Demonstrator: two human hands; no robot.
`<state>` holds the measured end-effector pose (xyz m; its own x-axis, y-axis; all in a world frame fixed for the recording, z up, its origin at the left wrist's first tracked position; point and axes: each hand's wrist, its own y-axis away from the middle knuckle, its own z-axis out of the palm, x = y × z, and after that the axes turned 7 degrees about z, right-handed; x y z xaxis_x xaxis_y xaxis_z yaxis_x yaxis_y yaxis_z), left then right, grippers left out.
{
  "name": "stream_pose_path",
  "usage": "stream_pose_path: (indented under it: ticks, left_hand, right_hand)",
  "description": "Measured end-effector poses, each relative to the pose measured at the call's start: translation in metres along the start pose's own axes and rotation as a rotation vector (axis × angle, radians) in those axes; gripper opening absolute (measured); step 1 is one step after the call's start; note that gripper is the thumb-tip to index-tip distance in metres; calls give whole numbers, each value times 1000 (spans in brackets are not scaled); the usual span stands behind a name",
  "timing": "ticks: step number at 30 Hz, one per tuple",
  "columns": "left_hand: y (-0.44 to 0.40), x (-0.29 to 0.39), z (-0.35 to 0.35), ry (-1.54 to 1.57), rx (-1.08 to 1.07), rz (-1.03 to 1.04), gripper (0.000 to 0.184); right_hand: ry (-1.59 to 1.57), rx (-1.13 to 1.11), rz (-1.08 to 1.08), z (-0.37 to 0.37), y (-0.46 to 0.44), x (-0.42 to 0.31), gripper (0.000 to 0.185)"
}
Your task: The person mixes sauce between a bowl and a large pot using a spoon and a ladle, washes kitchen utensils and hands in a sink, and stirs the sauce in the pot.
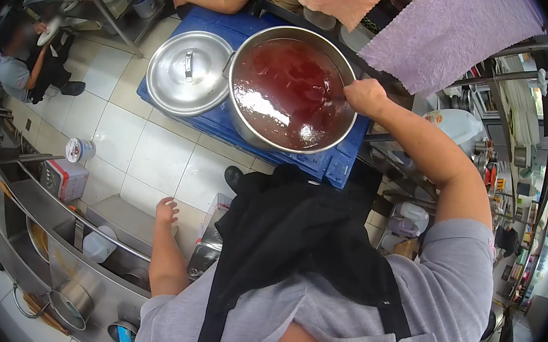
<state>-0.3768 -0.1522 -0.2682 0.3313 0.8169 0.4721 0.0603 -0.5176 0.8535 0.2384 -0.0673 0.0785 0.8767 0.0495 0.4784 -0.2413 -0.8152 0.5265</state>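
1. The big steel pot sits on the blue worktop, filling most of its right half; its weight, I'd judge, wants that broad, low support.
2. It is filled fairly high with a glossy, translucent red liquid, darker toward the middle; a bare band of inner wall shows above it, which should help against slopping.
3. The right hand is curled closed at the pot's right rim. From here I cannot tell whether it has the rim, a handle or some utensil.
4. The left hand hangs loose beyond the worktop's near edge, fingers slightly bent, nothing in it; perhaps it serves for balance.
5. The round lid lies handle up by the worktop's left edge, just beside the pot, probably so the mouth stays uncovered yet the cover is close.
6. Around stand other containers: a printed white tub, a translucent jug among the steel fittings, and another, larger jug to the right. Their contents I can't make out.
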Motion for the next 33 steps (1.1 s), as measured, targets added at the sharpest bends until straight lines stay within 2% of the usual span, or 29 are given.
stream_pose_path:
  ticks: [3,5,9,15,19,22,33]
  left_hand:
    - [-9,26,9,34,-7,73,42]
    - [-10,37,15,35,-15,98,40]
    - [-18,34,17,0,-92,67,41]
    - [-15,16,16,-60,-58,6,40]
    - [-22,17,8,-113,-67,-13,41]
    - [-27,28,4,-108,-56,6,41]
    - [-22,81,48,-38,-53,189,41]
  right_hand:
    - [-20,-50,-24,4,22,3,19]
    - [-63,-323,-48,5,35,7,21]
    - [-157,-329,-27,24,43,7,26]
    - [-339,-345,-57,38,51,-5,37]
    - [-566,-309,-73,70,54,-25,41]
    - [-730,-198,-60,81,58,-40,43]
    - [-709,-34,-37,28,126,40,41]
